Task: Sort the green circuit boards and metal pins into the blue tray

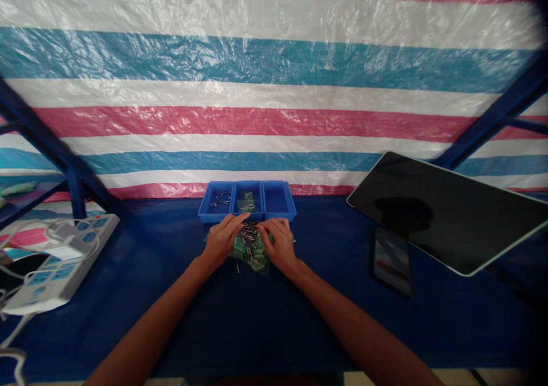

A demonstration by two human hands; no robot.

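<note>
A heap of small metal pins and green pieces (250, 248), with what looks like clear plastic around it, lies on the blue table between my hands. My left hand (222, 238) rests over its left side, fingers stretched toward the tray and apart from the thumb. On the right side lies my right hand (279, 242), its fingers spread and slightly bent, the tips touching the heap. Neither hand visibly lifts anything. One loose pin (238, 267) sits just below the heap. Directly behind is a blue three-compartment tray (233, 203): metal pins left, green pieces in the middle, nothing visible on the right.
To the right are a dark flat screen (454, 214) and a phone (391, 260). A white power strip (64, 269) with cables is at left. Blue metal bars (71, 169) stand at both sides, before a striped plastic sheet (274, 95).
</note>
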